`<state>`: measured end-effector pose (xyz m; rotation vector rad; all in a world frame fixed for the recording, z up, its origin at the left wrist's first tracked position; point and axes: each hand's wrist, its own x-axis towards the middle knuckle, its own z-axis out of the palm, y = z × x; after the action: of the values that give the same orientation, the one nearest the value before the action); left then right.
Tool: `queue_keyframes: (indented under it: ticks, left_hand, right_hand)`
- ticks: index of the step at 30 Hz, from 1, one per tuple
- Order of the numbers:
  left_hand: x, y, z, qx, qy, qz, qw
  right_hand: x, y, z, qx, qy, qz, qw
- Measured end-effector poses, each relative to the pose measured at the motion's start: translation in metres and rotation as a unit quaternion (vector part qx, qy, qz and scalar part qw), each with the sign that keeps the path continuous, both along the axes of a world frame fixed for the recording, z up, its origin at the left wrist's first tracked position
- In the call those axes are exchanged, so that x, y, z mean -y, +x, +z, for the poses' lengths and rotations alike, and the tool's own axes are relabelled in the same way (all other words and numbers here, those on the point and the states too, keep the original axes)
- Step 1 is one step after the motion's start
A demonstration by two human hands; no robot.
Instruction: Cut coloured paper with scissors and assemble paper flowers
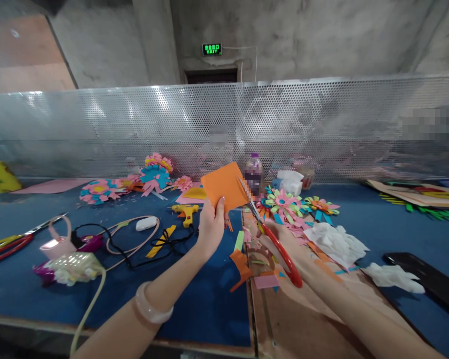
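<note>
Orange paper pinched in left hand grip; right hand grip closed on red scissors, blades touching paper edge.

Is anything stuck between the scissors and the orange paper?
Nothing visible is. The left hand holds the square orange paper sheet up, and the red-handled scissors in the right hand have their blades right at the sheet's right edge. The scraps lie lower, on the table.
</note>
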<state>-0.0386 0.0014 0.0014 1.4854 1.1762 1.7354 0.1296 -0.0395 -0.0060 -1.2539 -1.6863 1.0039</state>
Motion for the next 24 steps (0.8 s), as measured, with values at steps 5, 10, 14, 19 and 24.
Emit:
queue_keyframes:
  ticks: [5,10,14,19,24]
  left_hand:
    - [-0.001,-0.003,-0.002,-0.034,0.0,-0.014,0.999]
    - [0.0,-0.003,0.0,-0.032,-0.004,-0.012,0.999]
    - [0.0,-0.003,0.0,-0.033,-0.005,-0.017,0.999]
    - [0.0,-0.003,-0.001,-0.04,-0.006,-0.025,0.999]
    - [0.0,-0.004,0.0,-0.036,-0.02,-0.038,0.998]
  right_hand:
    - [-0.005,0.002,-0.008,0.017,0.014,-0.015,1.0]
    - [0.001,-0.001,0.002,0.008,-0.001,-0.011,1.0]
    - [0.003,-0.003,0.006,0.013,-0.018,-0.017,1.0]
    - [0.002,-0.001,0.002,0.033,0.01,-0.017,0.999]
    - [0.004,0.0,0.006,0.051,0.005,-0.022,0.998]
